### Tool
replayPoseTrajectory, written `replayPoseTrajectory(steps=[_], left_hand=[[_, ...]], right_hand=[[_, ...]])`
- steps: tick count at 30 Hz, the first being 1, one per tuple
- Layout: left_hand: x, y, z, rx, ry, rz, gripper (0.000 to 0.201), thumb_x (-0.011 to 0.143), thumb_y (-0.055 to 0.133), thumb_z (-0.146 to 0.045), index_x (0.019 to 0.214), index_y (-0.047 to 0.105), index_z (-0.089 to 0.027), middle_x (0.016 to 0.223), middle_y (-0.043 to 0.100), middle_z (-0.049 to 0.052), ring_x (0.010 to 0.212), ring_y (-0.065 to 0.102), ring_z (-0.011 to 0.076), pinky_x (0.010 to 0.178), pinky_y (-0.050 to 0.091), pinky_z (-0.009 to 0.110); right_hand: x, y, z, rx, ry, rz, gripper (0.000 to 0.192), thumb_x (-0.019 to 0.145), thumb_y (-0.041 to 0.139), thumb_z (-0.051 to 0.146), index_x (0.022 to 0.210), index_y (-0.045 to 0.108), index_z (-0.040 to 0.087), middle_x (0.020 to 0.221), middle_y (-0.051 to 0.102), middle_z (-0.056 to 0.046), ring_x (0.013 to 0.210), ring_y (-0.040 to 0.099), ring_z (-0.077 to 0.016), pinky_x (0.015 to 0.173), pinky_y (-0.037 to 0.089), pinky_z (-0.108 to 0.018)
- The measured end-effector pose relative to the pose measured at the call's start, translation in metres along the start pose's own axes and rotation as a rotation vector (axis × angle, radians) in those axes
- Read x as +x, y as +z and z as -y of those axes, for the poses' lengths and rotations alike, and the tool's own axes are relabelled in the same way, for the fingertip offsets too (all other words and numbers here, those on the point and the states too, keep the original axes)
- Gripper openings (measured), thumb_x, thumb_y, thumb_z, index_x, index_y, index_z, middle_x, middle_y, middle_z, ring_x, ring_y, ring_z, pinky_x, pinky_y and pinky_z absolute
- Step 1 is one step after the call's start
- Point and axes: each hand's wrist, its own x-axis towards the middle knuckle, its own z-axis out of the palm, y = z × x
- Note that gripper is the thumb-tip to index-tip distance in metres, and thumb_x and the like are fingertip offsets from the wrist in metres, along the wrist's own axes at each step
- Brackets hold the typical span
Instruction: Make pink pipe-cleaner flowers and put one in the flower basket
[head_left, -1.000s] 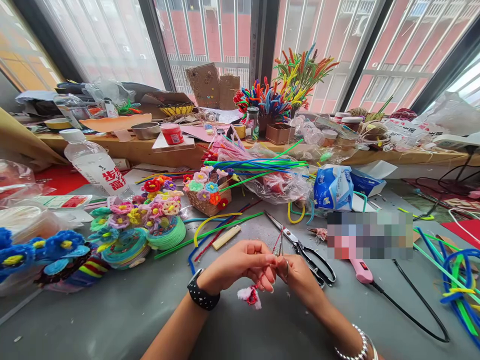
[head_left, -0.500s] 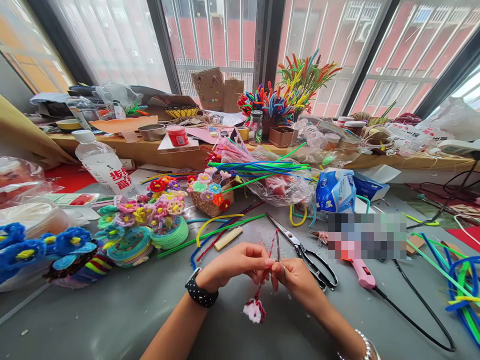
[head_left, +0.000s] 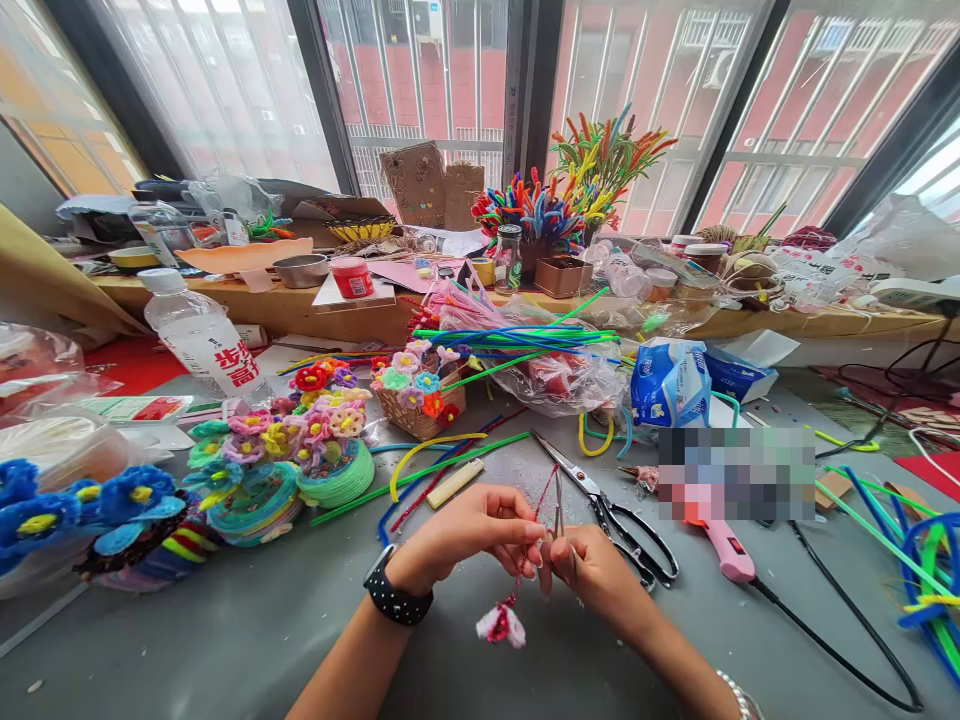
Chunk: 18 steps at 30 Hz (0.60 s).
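Observation:
Low over the grey table, my left hand (head_left: 476, 530) pinches a dark red pipe-cleaner stem between thumb and fingers. From its lower end hangs a pink and red pipe-cleaner flower (head_left: 501, 625), while the upper part slants up past my fingertips. My right hand (head_left: 604, 575) is closed around small scissors (head_left: 559, 505), their narrow blades pointing up beside the stem. Both hands' fingertips are close together; whether the blades touch the stem I cannot tell. Just beyond my right hand lie large black-handled scissors (head_left: 596, 500).
Finished fuzzy flowers in pots (head_left: 334, 465) stand on the left, near a tilted-looking bottle (head_left: 202, 345). A pink glue gun (head_left: 727, 550) with a black cord lies on the right, by loose pipe cleaners (head_left: 930, 570). Behind are a flower basket (head_left: 409, 410) and blue tissue pack (head_left: 670, 383).
The flower has turned and swung slightly left, now showing more red between its pink petals. My right hand has shifted a little, with the small scissors still in it. The view has moved slightly.

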Motion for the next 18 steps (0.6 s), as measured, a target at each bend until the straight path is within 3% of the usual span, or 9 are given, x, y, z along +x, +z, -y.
replayPoseTrajectory(steps=[4,18], left_hand=[[0.0001,0.0009,-0.0006,-0.021,0.034,0.005,0.028,0.063,0.065,-0.037,0.068,0.051,-0.012,0.06,0.063,0.001,0.051,0.057,0.009,0.051,0.043,0.021],[0.0006,0.0038,-0.0016,-0.017,0.034,-0.026,0.024,0.065,0.064,-0.031,0.067,0.051,-0.012,0.056,0.061,0.0,0.049,0.057,0.0076,0.049,0.043,0.018]], right_hand=[[-0.0011,0.0009,0.0033,0.007,-0.017,0.042,0.08,0.07,0.008,0.073,0.058,0.06,0.013,0.052,0.044,0.0,0.049,0.036,-0.0097,0.048,0.027,-0.022],[-0.0011,0.0028,0.0017,0.045,0.01,0.062,0.076,0.069,0.021,0.074,0.039,0.054,0.013,0.041,0.034,0.002,0.043,0.033,-0.0075,0.048,0.025,-0.023]])
